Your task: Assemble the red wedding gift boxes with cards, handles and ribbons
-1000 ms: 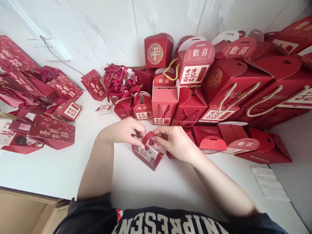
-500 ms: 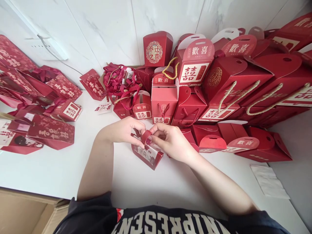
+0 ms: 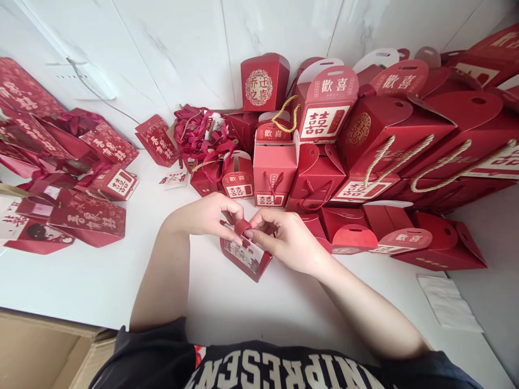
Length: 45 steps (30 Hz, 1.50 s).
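A small red gift box (image 3: 246, 258) with a pale printed panel stands on the white table in front of me. A red strap or ribbon (image 3: 243, 225) curves up in a loop at its top. My left hand (image 3: 217, 215) is closed at the left side of the loop, thumb and fingers pinching it. From the right, my right hand (image 3: 281, 235) pinches the same loop between thumb and forefinger. Both hands meet over the box and hide part of its top edge.
Stacked red gift boxes (image 3: 381, 143) with rope handles fill the back right. A heap of dark red ribbons (image 3: 206, 138) lies behind my hands. More red boxes (image 3: 87, 216) stand at left. A white tissue (image 3: 448, 302) lies at right; an open cardboard carton (image 3: 36, 346) is at lower left.
The box tilts slightly, and its printed panel shows more clearly with less glare. Both hands keep their pinch on the loop, almost in the same place.
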Available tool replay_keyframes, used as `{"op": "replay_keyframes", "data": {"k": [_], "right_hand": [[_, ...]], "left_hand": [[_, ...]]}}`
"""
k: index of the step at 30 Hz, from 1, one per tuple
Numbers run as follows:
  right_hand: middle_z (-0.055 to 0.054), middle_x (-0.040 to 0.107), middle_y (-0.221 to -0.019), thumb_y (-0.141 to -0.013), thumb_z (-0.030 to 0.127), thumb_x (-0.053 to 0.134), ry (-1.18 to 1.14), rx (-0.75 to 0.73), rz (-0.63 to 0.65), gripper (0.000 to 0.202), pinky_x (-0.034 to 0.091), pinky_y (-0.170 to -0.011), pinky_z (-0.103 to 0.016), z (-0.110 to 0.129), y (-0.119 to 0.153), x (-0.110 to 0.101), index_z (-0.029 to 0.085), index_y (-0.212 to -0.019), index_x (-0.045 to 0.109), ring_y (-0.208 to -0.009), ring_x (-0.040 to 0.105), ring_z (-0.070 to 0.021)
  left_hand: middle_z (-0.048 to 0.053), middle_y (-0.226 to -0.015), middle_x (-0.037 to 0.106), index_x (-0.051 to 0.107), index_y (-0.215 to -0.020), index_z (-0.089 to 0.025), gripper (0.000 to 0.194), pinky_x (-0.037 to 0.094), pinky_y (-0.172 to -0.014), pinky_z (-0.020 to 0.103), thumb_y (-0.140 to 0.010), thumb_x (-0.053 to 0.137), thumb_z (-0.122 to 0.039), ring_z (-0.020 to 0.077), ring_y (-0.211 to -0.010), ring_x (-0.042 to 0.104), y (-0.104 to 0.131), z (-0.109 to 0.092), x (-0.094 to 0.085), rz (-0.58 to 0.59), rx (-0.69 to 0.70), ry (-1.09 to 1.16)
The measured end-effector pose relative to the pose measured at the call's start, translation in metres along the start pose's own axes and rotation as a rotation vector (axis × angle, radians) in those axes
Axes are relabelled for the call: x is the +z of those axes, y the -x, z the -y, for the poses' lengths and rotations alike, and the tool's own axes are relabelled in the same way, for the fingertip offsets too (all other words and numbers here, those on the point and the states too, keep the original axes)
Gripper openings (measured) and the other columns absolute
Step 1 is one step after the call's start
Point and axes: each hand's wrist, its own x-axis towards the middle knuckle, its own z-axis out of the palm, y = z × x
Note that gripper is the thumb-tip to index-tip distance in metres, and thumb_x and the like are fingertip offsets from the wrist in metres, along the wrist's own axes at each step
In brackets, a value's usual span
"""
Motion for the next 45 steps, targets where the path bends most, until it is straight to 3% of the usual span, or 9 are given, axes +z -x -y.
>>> {"op": "replay_keyframes", "data": {"k": [5, 10, 13, 26, 32, 37, 39, 42, 45], "right_hand": [[0.003, 0.067, -0.077, -0.092, 0.021, 0.057, -0.021, -0.034, 0.021, 0.012, 0.041, -0.063, -0.021, 0.001, 0.000, -0.001, 0.018, -0.082, 0.065, -0.067, 0.057, -0.0098], [0.001, 0.069, -0.086, -0.094, 0.013, 0.049, 0.032, -0.119, 0.177, 0.021, 0.045, -0.070, -0.022, -0.001, -0.001, -0.010, 0.020, -0.095, 0.069, -0.075, 0.061, -0.0115], [0.000, 0.067, -0.088, -0.090, 0.009, 0.054, 0.134, -0.202, 0.149, 0.018, 0.045, -0.073, -0.023, -0.003, -0.002, -0.011, 0.020, -0.094, 0.067, -0.078, 0.060, -0.0123], [-0.004, 0.061, -0.094, -0.096, 0.018, 0.051, 0.307, -0.381, 0.214, 0.009, 0.046, -0.071, -0.027, -0.016, -0.008, -0.010, 0.021, -0.096, 0.060, -0.081, 0.057, -0.0166], [-0.004, 0.058, -0.095, -0.098, 0.017, 0.043, 0.330, -0.341, 0.333, 0.007, 0.045, -0.071, -0.028, -0.014, -0.009, -0.011, 0.021, -0.099, 0.049, -0.081, 0.055, -0.0166], [-0.003, 0.055, -0.090, -0.101, 0.022, 0.039, 0.404, -0.247, 0.169, 0.009, 0.042, -0.065, -0.028, -0.010, -0.006, -0.005, 0.022, -0.092, 0.043, -0.075, 0.053, -0.0165], [-0.005, 0.055, -0.090, -0.101, 0.023, 0.037, 0.485, -0.198, 0.045, 0.009, 0.042, -0.064, -0.029, -0.012, -0.005, 0.002, 0.021, -0.094, 0.043, -0.075, 0.053, -0.0180], [-0.008, 0.056, -0.091, -0.100, 0.021, 0.036, 0.628, -0.163, -0.124, 0.009, 0.043, -0.063, -0.031, -0.019, -0.007, 0.014, 0.019, -0.098, 0.045, -0.078, 0.055, -0.0216], [-0.009, 0.056, -0.092, -0.099, 0.018, 0.037, 0.726, -0.201, -0.211, 0.011, 0.045, -0.066, -0.033, -0.027, -0.009, 0.022, 0.018, -0.100, 0.048, -0.083, 0.056, -0.0241]], "left_hand": [[0.002, -0.080, 0.069, 0.071, -0.082, -0.014, 0.022, 0.047, -0.068, 0.020, -0.071, 0.080, -0.031, 0.0146, -0.077, 0.063, 0.000, 0.004, -0.001, 0.031, 0.059, 0.003], [0.006, -0.082, 0.071, 0.077, -0.076, -0.017, 0.015, 0.048, -0.067, 0.021, -0.076, 0.077, -0.032, 0.0151, -0.076, 0.065, -0.002, 0.012, -0.002, 0.117, 0.190, -0.022], [0.006, -0.079, 0.071, 0.077, -0.075, -0.017, 0.016, 0.047, -0.065, 0.021, -0.074, 0.079, -0.032, 0.0148, -0.072, 0.064, -0.005, 0.015, -0.003, 0.115, 0.207, -0.010], [0.002, -0.074, 0.068, 0.068, -0.075, -0.013, 0.025, 0.046, -0.063, 0.021, -0.066, 0.082, -0.031, 0.0136, -0.069, 0.061, -0.004, 0.015, 0.001, 0.074, 0.046, 0.117], [0.003, -0.081, 0.066, 0.065, -0.079, -0.013, 0.028, 0.046, -0.068, 0.023, -0.070, 0.079, -0.036, 0.0143, -0.075, 0.059, -0.002, 0.010, -0.002, 0.050, 0.115, 0.001], [0.001, -0.088, 0.063, 0.063, -0.085, -0.016, 0.035, 0.042, -0.070, 0.024, -0.070, 0.079, -0.044, 0.0157, -0.080, 0.057, 0.013, -0.004, 0.000, -0.312, 0.045, -0.291], [0.000, -0.082, 0.064, 0.066, -0.083, -0.018, 0.026, 0.039, -0.065, 0.024, -0.083, 0.067, -0.044, 0.0141, -0.073, 0.057, 0.020, -0.013, 0.005, -0.338, -0.041, -0.338], [0.000, -0.070, 0.062, 0.064, -0.073, -0.018, 0.039, 0.034, -0.059, 0.025, -0.098, 0.043, -0.039, 0.0129, -0.063, 0.054, 0.027, -0.029, 0.018, -0.320, -0.094, -0.396], [0.001, -0.070, 0.064, 0.064, -0.074, -0.019, 0.037, 0.032, -0.057, 0.027, -0.095, 0.048, -0.045, 0.0151, -0.061, 0.054, 0.027, -0.040, 0.031, -0.377, -0.115, -0.504]]}}
